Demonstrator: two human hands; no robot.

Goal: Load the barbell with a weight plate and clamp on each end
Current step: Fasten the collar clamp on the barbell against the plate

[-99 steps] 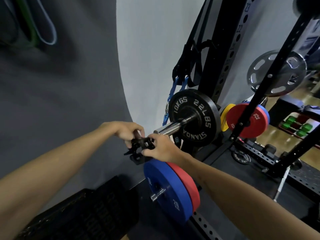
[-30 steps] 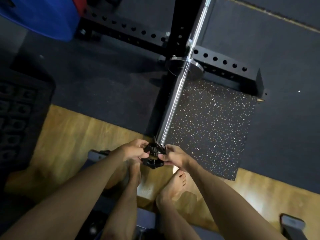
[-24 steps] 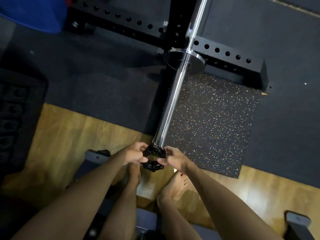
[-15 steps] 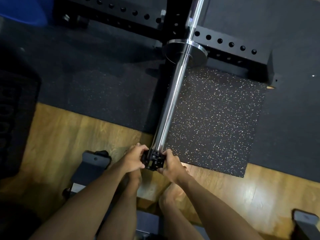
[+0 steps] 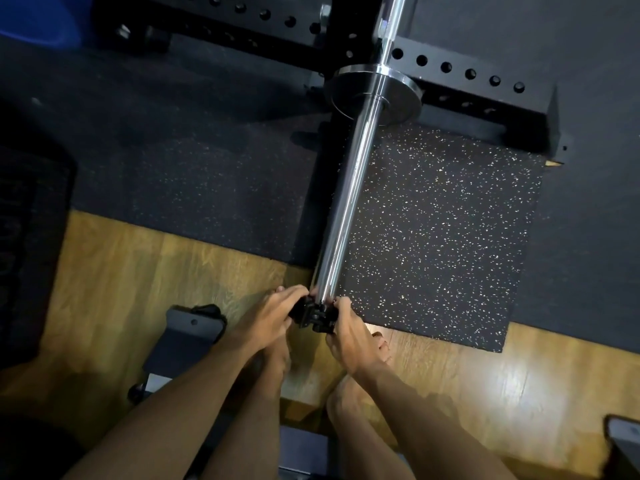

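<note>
A chrome barbell sleeve (image 5: 349, 199) runs from its collar flange (image 5: 375, 93) down toward me, with nothing on it. A black clamp (image 5: 313, 315) sits at the very tip of the sleeve. My left hand (image 5: 268, 322) pinches the clamp from the left and my right hand (image 5: 348, 332) from the right. Whether the clamp is closed on the sleeve I cannot tell. No weight plate is on this sleeve.
The black perforated rack base (image 5: 460, 81) crosses under the flange. A speckled rubber mat (image 5: 433, 237) lies on the wooden floor (image 5: 145, 268). A blue plate edge (image 5: 38, 19) shows top left. A bench foot (image 5: 188, 336) and my bare feet are below.
The view swung from the loaded end of the bar down to this bare sleeve. Both hands carried the clamp along and pushed it onto the sleeve's tip.
</note>
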